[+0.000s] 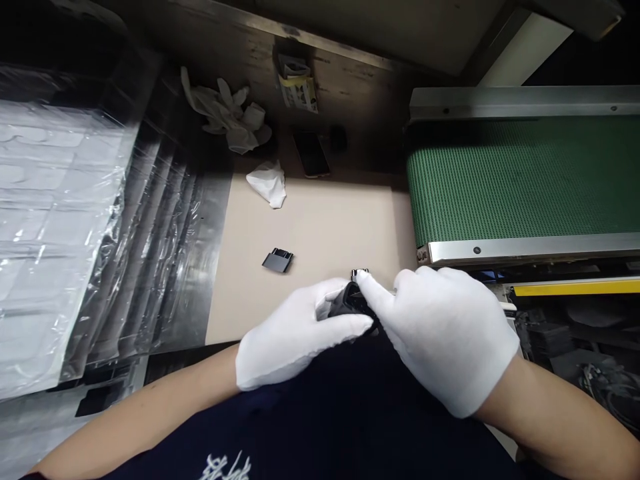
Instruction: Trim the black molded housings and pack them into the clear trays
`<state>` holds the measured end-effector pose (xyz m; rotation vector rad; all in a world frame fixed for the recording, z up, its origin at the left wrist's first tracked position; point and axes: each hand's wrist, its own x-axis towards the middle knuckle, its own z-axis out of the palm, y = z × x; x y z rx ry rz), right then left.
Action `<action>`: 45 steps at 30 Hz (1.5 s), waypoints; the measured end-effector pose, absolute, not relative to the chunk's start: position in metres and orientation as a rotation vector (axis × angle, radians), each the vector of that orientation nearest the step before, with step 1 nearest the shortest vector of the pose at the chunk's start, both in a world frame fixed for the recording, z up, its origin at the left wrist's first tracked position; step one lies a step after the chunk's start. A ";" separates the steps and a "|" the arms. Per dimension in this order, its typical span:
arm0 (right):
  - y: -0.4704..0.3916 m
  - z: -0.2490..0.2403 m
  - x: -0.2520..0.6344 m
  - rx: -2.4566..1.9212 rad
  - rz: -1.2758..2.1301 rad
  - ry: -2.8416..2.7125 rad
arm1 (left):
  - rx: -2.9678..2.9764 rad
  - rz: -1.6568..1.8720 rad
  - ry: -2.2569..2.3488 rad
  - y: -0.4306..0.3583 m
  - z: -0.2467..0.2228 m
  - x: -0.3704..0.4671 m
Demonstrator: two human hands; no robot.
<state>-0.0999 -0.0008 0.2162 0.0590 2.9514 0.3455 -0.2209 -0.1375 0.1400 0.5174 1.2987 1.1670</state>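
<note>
Left hand (pixel 295 333) clasped black plastic part (pixel 353 301); right hand (pixel 440 327), half-curled, touched it, hold unclear; white gloves (pixel 273 353) risked slippage.

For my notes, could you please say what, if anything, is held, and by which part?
The left hand holds a black part by its left and near sides; for the right hand, unclear.

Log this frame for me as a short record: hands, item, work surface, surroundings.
left hand: white-gloved, thumb and fingers around a black part
right hand: white-gloved, index finger extended at the part's far side; exact contact unclear
item: black part, largely hidden
work surface: beige board, with loose black piece and white cloth-like item
right side: green conveyor belt
</note>
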 end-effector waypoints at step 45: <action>0.041 0.182 -0.078 0.536 -0.329 2.890 | 0.387 1.218 1.362 -0.065 0.073 -0.253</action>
